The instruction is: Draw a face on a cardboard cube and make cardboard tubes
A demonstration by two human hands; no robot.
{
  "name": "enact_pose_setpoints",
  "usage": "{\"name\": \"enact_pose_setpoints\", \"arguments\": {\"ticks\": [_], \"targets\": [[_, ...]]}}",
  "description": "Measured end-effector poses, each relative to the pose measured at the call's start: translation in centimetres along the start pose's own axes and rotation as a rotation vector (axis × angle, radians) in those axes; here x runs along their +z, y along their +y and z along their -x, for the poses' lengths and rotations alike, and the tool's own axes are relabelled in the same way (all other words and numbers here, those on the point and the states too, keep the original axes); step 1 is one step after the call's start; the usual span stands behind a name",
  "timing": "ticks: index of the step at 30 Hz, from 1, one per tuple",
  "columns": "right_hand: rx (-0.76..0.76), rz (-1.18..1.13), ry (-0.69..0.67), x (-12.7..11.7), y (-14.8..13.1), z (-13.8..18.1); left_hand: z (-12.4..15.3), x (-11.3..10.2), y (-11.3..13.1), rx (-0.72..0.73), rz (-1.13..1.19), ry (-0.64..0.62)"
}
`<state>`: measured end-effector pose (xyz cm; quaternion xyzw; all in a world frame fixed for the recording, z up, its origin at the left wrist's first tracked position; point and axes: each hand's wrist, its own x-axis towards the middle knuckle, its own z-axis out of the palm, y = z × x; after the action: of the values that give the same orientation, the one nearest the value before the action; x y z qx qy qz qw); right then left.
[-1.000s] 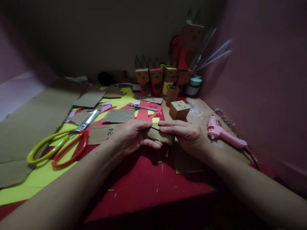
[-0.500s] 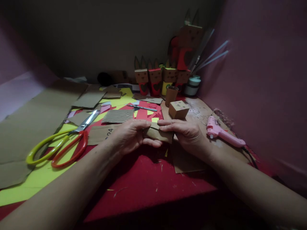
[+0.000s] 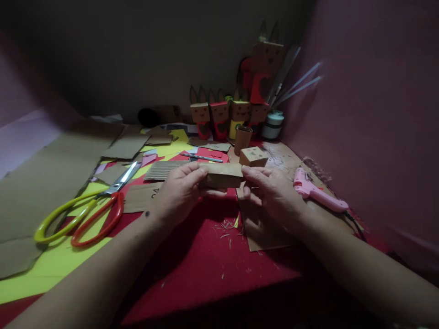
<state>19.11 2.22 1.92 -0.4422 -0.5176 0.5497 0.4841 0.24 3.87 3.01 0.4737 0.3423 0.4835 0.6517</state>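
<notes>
A small strip of brown cardboard (image 3: 221, 176) is held up between both hands over the red table cover. My left hand (image 3: 183, 185) pinches its left end, thumb on top and fingers beneath. At the right end, my right hand (image 3: 269, 187) grips with thumb and fingers. The strip shows a crease along its length, its upper part lighter than the lower. Just behind it sits a small cardboard box (image 3: 253, 156) with a drawn face. Under my right hand lies a flat cardboard piece (image 3: 265, 235). Left of my left hand is a ribbed cardboard piece (image 3: 161, 170).
Large scissors (image 3: 98, 203) with yellow and red handles lie at left on yellow paper and cardboard. A pink glue gun (image 3: 318, 189) rests at right. Behind stand a brown cardboard tube (image 3: 243, 139), several eared box figures (image 3: 219, 119) and a pale green jar (image 3: 273, 124). Thin scraps litter the red cover.
The cardboard strip has been raised and tilted, so its crease and lower face show more. My hands have spread to its two ends. The view has shifted slightly.
</notes>
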Motion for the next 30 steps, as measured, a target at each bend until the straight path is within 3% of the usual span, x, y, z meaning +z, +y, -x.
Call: {"name": "enact_pose_setpoints", "arguments": {"ticks": [5, 15, 24, 30], "targets": [[0.234, -0.205, -0.035, 0.0, 0.4, -0.8, 0.3, 0.0, -0.5, 0.023, -0.062, -0.059], [0.145, -0.152, -0.031, 0.0, -0.2, -0.3, 0.6, -0.1, 0.3, 0.053, -0.163, -0.179], [0.159, -0.143, -0.067, -0.2, 0.9, -0.2, -0.1, -0.4, 0.3, -0.021, -0.037, -0.207], [0.159, -0.15, -0.1, 0.3, 0.8, 0.1, 0.2, -0.3, -0.4, -0.037, -0.16, -0.075]]}}
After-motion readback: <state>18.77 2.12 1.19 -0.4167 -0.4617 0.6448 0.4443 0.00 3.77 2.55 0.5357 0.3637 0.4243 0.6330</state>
